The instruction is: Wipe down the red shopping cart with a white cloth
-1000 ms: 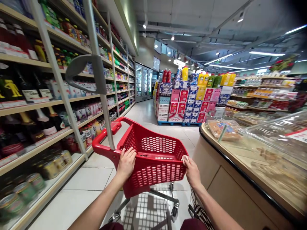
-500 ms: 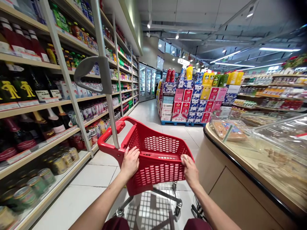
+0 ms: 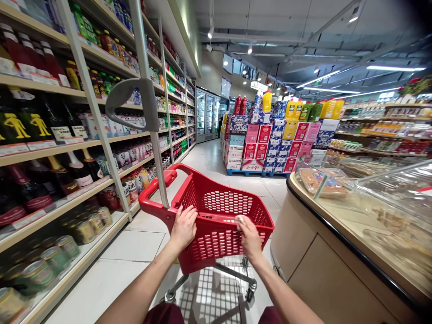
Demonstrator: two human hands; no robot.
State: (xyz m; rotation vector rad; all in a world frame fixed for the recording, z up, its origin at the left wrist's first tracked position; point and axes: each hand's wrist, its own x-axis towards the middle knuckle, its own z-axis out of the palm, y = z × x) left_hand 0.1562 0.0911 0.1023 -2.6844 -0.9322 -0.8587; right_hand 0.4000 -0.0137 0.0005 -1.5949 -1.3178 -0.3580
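Note:
A red plastic shopping cart (image 3: 219, 240) with perforated basket walls stands side-on before me, on a metal frame with casters. My left hand (image 3: 184, 227) is closed over the near rim of the basket, fingers curled to the inside, close to the upright pole. Along the same rim, further right, is my right hand (image 3: 250, 236), its fingers bent together around a small whitish wad (image 3: 240, 219) that looks like crumpled tissue. Most of the wad is hidden by the fingers. From the cart's handle end rises a metal pole (image 3: 158, 166) carrying a grey loop grip (image 3: 148, 105).
Shelves (image 3: 101, 143) of bottles and cans line the left side. A curved counter (image 3: 312, 256) with clear covers over packed food stands close on the right. Beyond the cart are stacked drink boxes (image 3: 259, 148) on blue pallets and glass-door fridges (image 3: 206, 112).
My right hand has slid left along the near rim, away from the cart's front corner, with the whitish wad. My left hand and the cart have stayed nearly in place.

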